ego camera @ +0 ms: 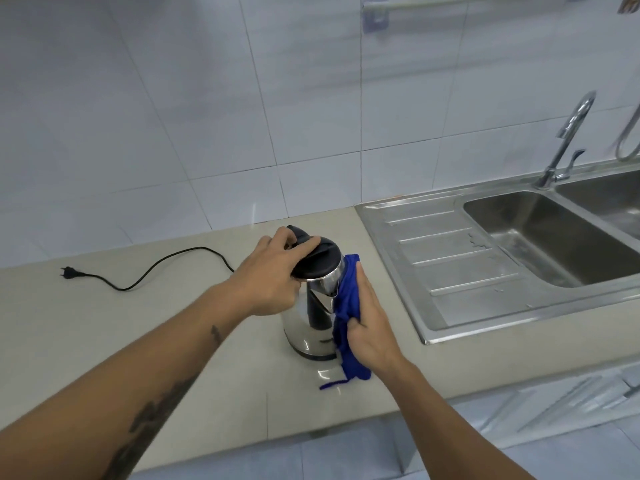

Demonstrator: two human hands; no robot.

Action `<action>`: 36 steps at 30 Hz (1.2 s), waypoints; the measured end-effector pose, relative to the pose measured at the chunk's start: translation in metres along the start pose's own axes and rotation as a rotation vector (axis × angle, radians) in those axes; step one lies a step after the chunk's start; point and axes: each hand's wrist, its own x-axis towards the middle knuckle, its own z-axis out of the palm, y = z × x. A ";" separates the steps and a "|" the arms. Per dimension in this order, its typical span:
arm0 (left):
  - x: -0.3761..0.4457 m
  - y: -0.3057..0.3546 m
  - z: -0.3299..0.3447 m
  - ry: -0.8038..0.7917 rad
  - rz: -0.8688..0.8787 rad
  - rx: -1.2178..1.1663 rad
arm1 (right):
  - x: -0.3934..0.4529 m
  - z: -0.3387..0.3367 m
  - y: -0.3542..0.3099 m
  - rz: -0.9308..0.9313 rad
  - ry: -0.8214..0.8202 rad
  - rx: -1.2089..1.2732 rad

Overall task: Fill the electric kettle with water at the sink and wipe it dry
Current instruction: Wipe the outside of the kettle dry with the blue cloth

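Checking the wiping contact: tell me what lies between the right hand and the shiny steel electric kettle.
In the head view, a blue cloth lies between the right hand and the steel kettle.

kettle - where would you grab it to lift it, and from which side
By the black handle, coming from the near side. The kettle stands upright on the counter with the handle facing the person, down its side below the lid. The left hand covers the lid and the right hand presses the cloth to its right side.
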 end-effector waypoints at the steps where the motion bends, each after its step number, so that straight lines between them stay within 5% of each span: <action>1: 0.002 -0.009 -0.001 -0.005 0.058 -0.014 | 0.000 -0.001 -0.004 -0.008 0.008 0.009; 9: 0.013 -0.031 0.006 0.044 0.255 -0.053 | -0.015 0.016 0.000 -0.015 0.064 -0.035; 16: 0.020 -0.020 0.029 0.208 0.103 -0.110 | 0.000 0.013 0.003 0.135 0.118 0.139; 23: 0.035 0.017 0.052 0.432 -0.083 -0.024 | -0.002 0.021 -0.009 0.060 0.233 0.133; 28: 0.045 0.034 0.051 0.438 -0.178 -0.032 | -0.006 0.031 -0.020 0.041 0.262 -0.005; 36: 0.035 -0.034 0.041 0.326 0.069 -0.234 | -0.004 0.037 -0.011 -0.146 0.387 -0.196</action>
